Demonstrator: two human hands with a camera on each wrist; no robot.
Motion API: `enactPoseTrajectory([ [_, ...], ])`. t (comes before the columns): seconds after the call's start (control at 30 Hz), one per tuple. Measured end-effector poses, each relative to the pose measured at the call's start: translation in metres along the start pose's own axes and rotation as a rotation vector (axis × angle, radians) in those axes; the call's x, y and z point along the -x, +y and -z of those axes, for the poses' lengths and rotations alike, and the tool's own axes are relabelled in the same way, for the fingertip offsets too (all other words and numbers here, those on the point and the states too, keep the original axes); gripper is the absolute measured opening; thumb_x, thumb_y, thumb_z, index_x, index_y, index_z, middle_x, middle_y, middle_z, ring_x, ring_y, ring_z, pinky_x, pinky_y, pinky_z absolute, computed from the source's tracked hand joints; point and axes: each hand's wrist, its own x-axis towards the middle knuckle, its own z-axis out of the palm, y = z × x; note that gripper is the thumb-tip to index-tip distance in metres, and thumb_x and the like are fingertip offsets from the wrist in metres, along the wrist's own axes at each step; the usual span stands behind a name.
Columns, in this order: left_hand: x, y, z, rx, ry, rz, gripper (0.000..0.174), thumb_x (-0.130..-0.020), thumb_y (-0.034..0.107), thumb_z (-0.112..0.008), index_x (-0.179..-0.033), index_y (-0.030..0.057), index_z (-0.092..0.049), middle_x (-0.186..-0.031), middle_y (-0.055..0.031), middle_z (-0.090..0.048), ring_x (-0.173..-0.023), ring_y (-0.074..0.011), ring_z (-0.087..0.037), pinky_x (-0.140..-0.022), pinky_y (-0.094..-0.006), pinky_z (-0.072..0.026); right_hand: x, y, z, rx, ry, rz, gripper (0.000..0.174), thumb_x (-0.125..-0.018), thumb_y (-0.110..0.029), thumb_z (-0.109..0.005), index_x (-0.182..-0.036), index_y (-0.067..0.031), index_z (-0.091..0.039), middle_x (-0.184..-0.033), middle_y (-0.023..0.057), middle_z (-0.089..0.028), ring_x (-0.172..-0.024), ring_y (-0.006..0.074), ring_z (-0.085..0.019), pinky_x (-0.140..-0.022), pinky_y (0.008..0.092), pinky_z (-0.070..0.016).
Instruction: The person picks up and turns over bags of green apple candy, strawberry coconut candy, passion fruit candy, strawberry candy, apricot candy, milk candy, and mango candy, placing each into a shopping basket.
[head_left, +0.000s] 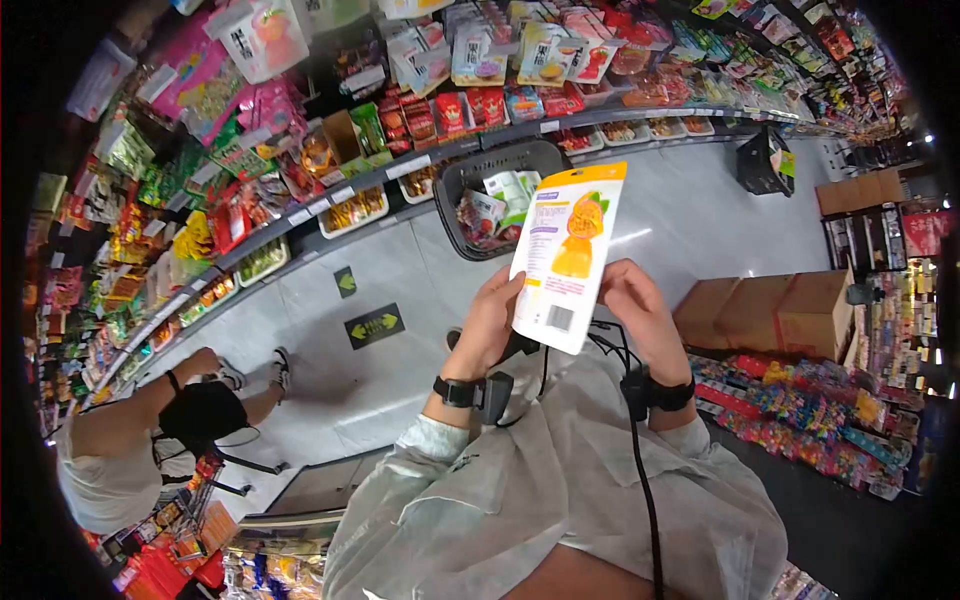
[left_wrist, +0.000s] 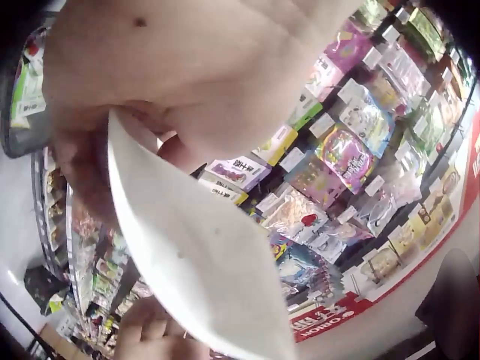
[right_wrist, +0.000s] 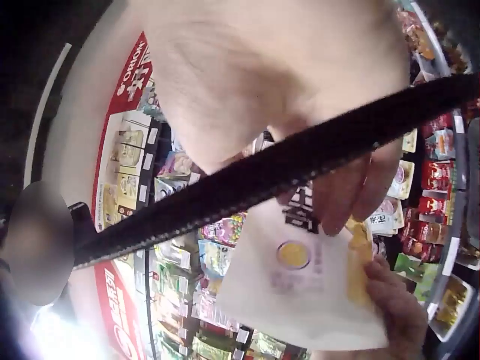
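Observation:
A white snack pouch [head_left: 570,260] with an orange top band, a fruit picture and a barcode is held up in front of the body, slightly tilted. My left hand [head_left: 490,315] grips its left edge, thumb on the printed side. On the opposite edge my right hand [head_left: 640,305] pinches the pouch with curled fingers, partly hidden behind it. The left wrist view shows the pouch [left_wrist: 202,247] curving away below the left hand [left_wrist: 180,82]. In the right wrist view, the pouch's other side [right_wrist: 289,289] bears a round yellow picture, and a black strap [right_wrist: 285,165] crosses the right hand.
A dark shopping basket [head_left: 450,215] with several packets stands on the floor by the snack shelves [head_left: 420,165]. Another black basket [head_left: 760,165] stands farther right. Cardboard boxes [head_left: 760,315] lie right, above colourful packets. Another person [head_left: 110,440] is at the left.

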Motion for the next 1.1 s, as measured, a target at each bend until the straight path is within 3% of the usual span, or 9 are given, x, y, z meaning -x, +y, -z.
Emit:
enactPoseTrajectory([
  [0.17, 0.011, 0.001, -0.010, 0.137, -0.104, 0.133, 0.036, -0.107, 0.022, -0.050, -0.137, 0.0039, -0.053, -0.111, -0.0037, -0.069, -0.087, -0.0102, -0.070, -0.070, -0.0255, -0.0597, -0.007, 0.012, -0.018, 0.204, 0.047, -0.059, 0.038, -0.098, -0.006, -0.063, -0.133, 0.0018, -0.049, -0.125, 0.0109, -0.064, -0.123, 0.0176, -0.057, -0.106, 0.0332, -0.0453],
  [0.37, 0.004, -0.013, 0.002, -0.042, -0.222, 0.188, 0.035, -0.106, 0.024, -0.054, -0.134, 0.0036, -0.056, -0.109, -0.0066, -0.069, -0.089, -0.0144, -0.071, -0.076, -0.0289, -0.0602, -0.029, 0.028, -0.007, -0.172, -0.078, -0.146, 0.049, -0.097, -0.008, -0.066, -0.140, 0.0001, -0.045, -0.128, 0.0108, -0.064, -0.118, 0.0190, -0.061, -0.102, 0.0326, -0.0492],
  [0.43, -0.007, -0.015, -0.003, -0.171, -0.233, 0.124, 0.037, -0.104, 0.024, -0.058, -0.134, 0.0014, -0.057, -0.111, -0.0134, -0.070, -0.093, -0.0216, -0.071, -0.086, -0.0335, -0.0592, -0.035, 0.032, 0.010, -0.116, -0.168, -0.146, 0.044, -0.096, -0.009, -0.067, -0.136, 0.0002, -0.051, -0.124, 0.0102, -0.067, -0.112, 0.0180, -0.064, -0.098, 0.0313, -0.0508],
  [0.53, -0.021, -0.007, -0.009, -0.132, -0.428, 0.154, 0.032, -0.103, 0.021, -0.061, -0.127, 0.0010, -0.063, -0.121, -0.0085, -0.069, -0.104, -0.0154, -0.069, -0.089, -0.0284, -0.0562, -0.047, 0.029, 0.038, -0.041, -0.289, -0.210, 0.030, -0.095, -0.012, -0.070, -0.122, 0.0005, -0.062, -0.114, 0.0078, -0.071, -0.102, 0.0152, -0.067, -0.092, 0.0291, -0.0529],
  [0.6, -0.027, -0.030, 0.015, 0.314, -0.179, 0.196, 0.043, -0.101, 0.019, -0.062, -0.138, -0.0021, -0.054, -0.124, -0.0139, -0.067, -0.104, -0.0202, -0.070, -0.092, -0.0322, -0.0571, -0.062, 0.019, 0.052, -0.014, -0.308, -0.152, 0.028, -0.095, -0.013, -0.071, -0.119, 0.0012, -0.065, -0.111, 0.0070, -0.072, -0.101, 0.0141, -0.067, -0.091, 0.0286, -0.0528],
  [0.7, -0.056, -0.012, -0.017, -0.026, 0.161, -0.014, 0.043, -0.105, 0.021, -0.053, -0.143, 0.0000, -0.048, -0.131, -0.0117, -0.065, -0.114, -0.0225, -0.067, -0.094, -0.0342, -0.0565, -0.090, 0.015, 0.090, -0.010, -0.146, -0.108, 0.035, -0.098, -0.018, -0.069, -0.124, 0.0036, -0.063, -0.112, 0.0060, -0.072, -0.102, 0.0124, -0.066, -0.090, 0.0282, -0.0527],
  [0.8, -0.080, 0.022, -0.066, 0.117, 0.190, -0.024, 0.045, -0.109, 0.033, -0.039, -0.140, 0.0010, -0.049, -0.129, -0.0120, -0.064, -0.110, -0.0208, -0.067, -0.096, -0.0369, -0.0544, -0.125, 0.019, 0.137, -0.062, -0.071, -0.200, 0.039, -0.098, -0.021, -0.069, -0.127, 0.0040, -0.061, -0.116, 0.0069, -0.070, -0.103, 0.0122, -0.065, -0.090, 0.0275, -0.0527],
  [0.93, -0.116, 0.013, -0.083, -0.403, 0.289, -0.040, 0.045, -0.104, 0.021, -0.057, -0.143, 0.0018, -0.046, -0.123, -0.0102, -0.065, -0.107, -0.0175, -0.066, -0.092, -0.0326, -0.0547, -0.158, 0.014, 0.179, -0.190, -0.082, -0.273, 0.041, -0.099, -0.022, -0.069, -0.129, 0.0035, -0.060, -0.120, 0.0088, -0.068, -0.103, 0.0117, -0.065, -0.088, 0.0265, -0.0532],
  [1.1, -0.153, -0.008, -0.110, -0.307, 0.403, -0.047, 0.049, -0.102, 0.016, -0.060, -0.145, 0.0001, -0.044, -0.115, -0.0088, -0.067, -0.100, -0.0175, -0.067, -0.080, -0.0300, -0.0567, -0.189, 0.015, 0.216, -0.193, -0.112, -0.320, 0.043, -0.100, -0.024, -0.066, -0.135, -0.0011, -0.055, -0.119, 0.0062, -0.066, -0.100, 0.0117, -0.066, -0.084, 0.0273, -0.0546],
])
